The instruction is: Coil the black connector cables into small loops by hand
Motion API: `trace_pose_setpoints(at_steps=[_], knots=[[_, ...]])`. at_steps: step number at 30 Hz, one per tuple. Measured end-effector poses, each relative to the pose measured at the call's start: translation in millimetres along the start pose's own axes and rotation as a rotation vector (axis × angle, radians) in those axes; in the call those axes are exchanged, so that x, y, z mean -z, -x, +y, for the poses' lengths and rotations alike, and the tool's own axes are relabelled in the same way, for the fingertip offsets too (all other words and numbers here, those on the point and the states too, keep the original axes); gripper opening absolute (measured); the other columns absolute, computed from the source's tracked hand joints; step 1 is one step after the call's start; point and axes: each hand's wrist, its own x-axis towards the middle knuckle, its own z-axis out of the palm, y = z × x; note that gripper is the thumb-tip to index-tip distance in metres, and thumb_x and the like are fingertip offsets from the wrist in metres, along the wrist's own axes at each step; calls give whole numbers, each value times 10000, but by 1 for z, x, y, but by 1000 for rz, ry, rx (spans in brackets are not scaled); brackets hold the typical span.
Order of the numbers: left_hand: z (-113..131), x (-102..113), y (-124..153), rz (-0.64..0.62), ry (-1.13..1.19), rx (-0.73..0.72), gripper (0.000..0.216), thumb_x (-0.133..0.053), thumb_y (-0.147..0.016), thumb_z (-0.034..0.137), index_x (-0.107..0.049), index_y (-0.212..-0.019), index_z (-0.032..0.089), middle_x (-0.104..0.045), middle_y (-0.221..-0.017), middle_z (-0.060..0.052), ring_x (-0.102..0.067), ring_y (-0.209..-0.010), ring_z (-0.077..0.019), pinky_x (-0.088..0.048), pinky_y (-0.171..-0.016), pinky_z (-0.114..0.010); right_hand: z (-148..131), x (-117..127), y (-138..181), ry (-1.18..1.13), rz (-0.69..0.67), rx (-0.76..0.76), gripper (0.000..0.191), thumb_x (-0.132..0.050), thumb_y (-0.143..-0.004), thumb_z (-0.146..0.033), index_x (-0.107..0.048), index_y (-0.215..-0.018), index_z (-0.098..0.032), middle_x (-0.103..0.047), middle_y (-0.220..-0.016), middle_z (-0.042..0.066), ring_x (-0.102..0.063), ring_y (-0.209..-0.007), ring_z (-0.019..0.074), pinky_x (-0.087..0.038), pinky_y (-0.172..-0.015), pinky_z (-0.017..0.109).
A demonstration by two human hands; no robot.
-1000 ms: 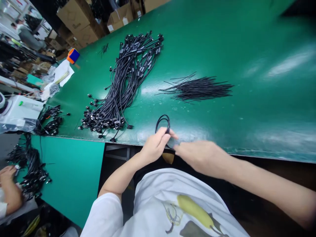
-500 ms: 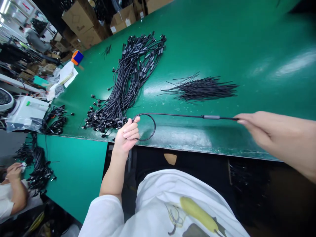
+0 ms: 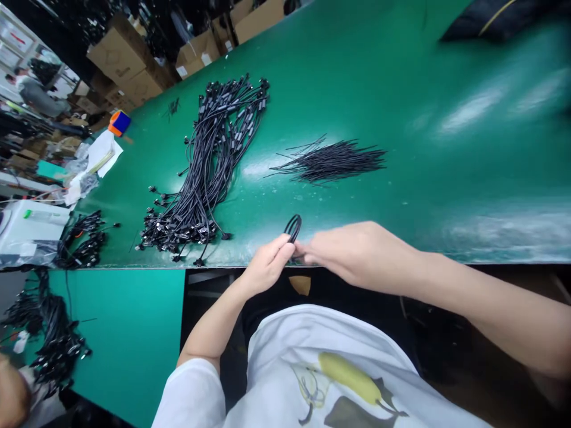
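Observation:
A single black cable (image 3: 293, 226) is coiled into a small loop at the near edge of the green table (image 3: 446, 148). My left hand (image 3: 267, 264) pinches the bottom of that loop, fingers closed. My right hand (image 3: 352, 255) meets it from the right, fingers drawn together on the same cable just beside my left fingertips. Both hands hover over the table's front edge. A large bundle of black cables with connectors (image 3: 209, 160) lies to the left of my hands, and a pile of thin black ties (image 3: 330, 161) lies beyond them.
A smaller heap of cables (image 3: 82, 241) sits at the table's left end beside a white machine (image 3: 27, 223). Cardboard boxes (image 3: 125, 59) stand behind the table. Another person's arm (image 3: 11, 395) shows at the lower left by more cables (image 3: 49, 333).
Half a second ago the cable was stretched out between my hands, right hand far to the right. Now my right hand has come back to my left and the cable is coiled small.

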Motion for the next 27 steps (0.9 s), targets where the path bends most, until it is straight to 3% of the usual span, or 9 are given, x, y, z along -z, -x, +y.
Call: trace_pose_setpoints(at_steps=[3, 6, 10, 14, 16, 20, 23, 25, 27], knots=[[6, -5, 1, -96, 339, 26, 378, -432, -1034, 459, -552, -1020, 101, -462, -616, 20, -449, -553, -65, -445, -658, -215, 12, 3, -9, -306, 99, -249, 386, -485, -935, -444, -668, -858, -113, -614, -831, 27, -435, -725, -29, -262, -671, 119], [12, -12, -5, -87, 710, 64, 373, -568, -964, 492, -499, -925, 128, -284, -570, 74, -263, -472, -39, -375, -554, -186, 18, -25, -3, -722, 308, -512, 611, -494, -854, -684, -567, -899, -80, -576, -829, 51, -482, -810, -9, -402, -788, 102], [2, -28, -15, -85, 868, 168, 413, -600, -935, 512, -479, -828, 131, -372, -584, 45, -347, -484, -50, -446, -647, -237, 10, -59, 12, -1322, 314, -803, 705, -525, -767, -782, -344, -832, -104, -356, -630, -31, -344, -562, -26, -401, -612, 154], [-20, -45, -13, -109, 752, 140, 475, -518, -965, 560, -426, -769, 137, -456, -658, 8, -469, -591, -77, -445, -884, -312, 3, -41, 14, -1623, 373, -912, 715, -675, -708, -677, -231, -801, -124, -131, -603, -70, -180, -480, -50, -266, -492, 153], [-26, -49, -11, -41, 642, 92, 497, -464, -976, 599, -398, -781, 147, -431, -675, 17, -435, -588, -72, -433, -858, -300, -1, -30, 11, -1701, 379, -893, 670, -695, -717, -617, -263, -843, -121, -231, -623, -63, -237, -502, -51, -348, -533, 165], [-26, -47, -16, 15, 148, 169, 525, -774, -765, 536, -488, -967, 144, -485, -768, 4, -448, -683, -110, -379, -706, -247, -14, -34, 4, -1656, 474, -825, 764, -699, -651, -723, -347, -974, -127, -506, -896, 27, -517, -760, 20, -521, -703, 217], [-29, -47, -25, 71, -94, 103, 475, -745, -803, 441, -546, -1102, 130, -558, -882, -51, -507, -799, -162, -384, -744, -259, -21, -49, -1, -1490, 522, -794, 899, -672, -603, -813, -398, -1135, -142, -556, -1068, 77, -528, -819, 22, -491, -659, 165], [-34, -50, -29, 147, -152, -12, 355, -661, -870, 407, -565, -1066, 127, -576, -976, -98, -533, -945, -204, -400, -847, -281, -19, -56, -6, -1421, 526, -814, 832, -676, -631, -782, -385, -1059, -131, -574, -1007, 64, -498, -719, 0, -446, -591, 147], [-39, -56, -29, 150, -154, -15, 319, -648, -863, 365, -552, -1054, 128, -573, -943, -92, -540, -912, -199, -410, -824, -282, -14, -57, -11, -1413, 525, -823, 783, -702, -636, -740, -328, -944, -126, -544, -845, 17, -472, -633, -6, -418, -540, 146]])
